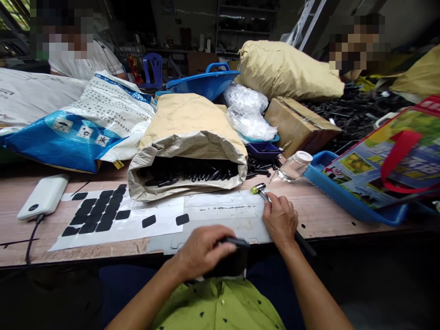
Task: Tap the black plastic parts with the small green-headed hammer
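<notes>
My left hand (pixel 205 250) is closed on a dark, flat-sided black block (pixel 237 259) at the table's front edge, close to my green shirt. Its lower part is in shadow, and I cannot make out its exact kind. My right hand (pixel 281 220) is wrapped round a small hammer (pixel 264 191), whose metal head has a yellow face. The hammer's black handle sticks out below the hand. Beneath both hands lies a grey sheet (pixel 227 224) on the table. To the left, black rounded pads (pixel 98 208) are spread over white paper (pixel 132 229).
An open paper sack (pixel 189 114) of black parts stands in front. On the left are a white power bank (pixel 43 197) and a blue-white bag (pixel 82 123). Rightward are a glass jar (pixel 294 166), a blue tray (pixel 357 201) and a carton (pixel 299 123). Two people are across the table.
</notes>
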A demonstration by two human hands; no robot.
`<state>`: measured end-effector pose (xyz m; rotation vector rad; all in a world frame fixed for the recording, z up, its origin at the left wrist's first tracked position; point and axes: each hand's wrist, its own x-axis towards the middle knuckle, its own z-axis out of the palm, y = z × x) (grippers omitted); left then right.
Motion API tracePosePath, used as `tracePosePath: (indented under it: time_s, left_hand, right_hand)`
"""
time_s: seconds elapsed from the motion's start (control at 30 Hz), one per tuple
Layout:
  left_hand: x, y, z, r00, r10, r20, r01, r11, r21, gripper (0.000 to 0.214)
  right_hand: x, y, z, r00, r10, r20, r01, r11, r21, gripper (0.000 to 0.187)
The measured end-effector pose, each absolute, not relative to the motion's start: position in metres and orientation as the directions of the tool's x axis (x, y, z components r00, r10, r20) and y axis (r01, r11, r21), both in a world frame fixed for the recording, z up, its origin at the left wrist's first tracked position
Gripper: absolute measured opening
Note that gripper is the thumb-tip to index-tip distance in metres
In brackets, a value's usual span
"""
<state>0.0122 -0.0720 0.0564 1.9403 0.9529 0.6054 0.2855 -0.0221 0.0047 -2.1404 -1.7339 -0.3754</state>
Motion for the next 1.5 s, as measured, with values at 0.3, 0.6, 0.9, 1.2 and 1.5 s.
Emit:
tracePosePath:
  time_s: [0.3,0.6,0.9,1.2,1.5]
  left_hand:
    - [0.025,-0.131,0.005,0.424,0.746,-0.515,0.854,-0.139,0.502,0.048]
    - [-0.039,-0.022,0.074,0.136,0.985,-0.101,0.692,-0.021,0.722,0.042]
    - [-0.076,0.077,0.047,-0.538,0.835,0.113,0.783,0.445,0.435,0.041]
    - [-0.072,0.052,0.047,-0.492,0.816,0.304,0.828,0.33,0.454,0.026]
    - [-0.023,-0.005,0.044,0.396,0.873,0.285,0.721,-0.488,0.491,0.008]
  right_hand:
    - [0.286,-0.022,0.001,0.204,0.877,0.436,0.979,-0.18,-0.095,0.029]
    - [0.286,-0.022,0.002,0.198,0.874,0.443,0.98,-0.171,-0.1,0.03]
    - [0.285,-0.022,0.003,0.212,0.877,0.432,0.977,-0.174,-0.126,0.03]
    - [0.285,-0.023,0.004,0.217,0.881,0.421,0.976,-0.181,-0.125,0.03]
    - [0.284,-0.023,0.004,0.216,0.878,0.426,0.976,-0.185,-0.115,0.031]
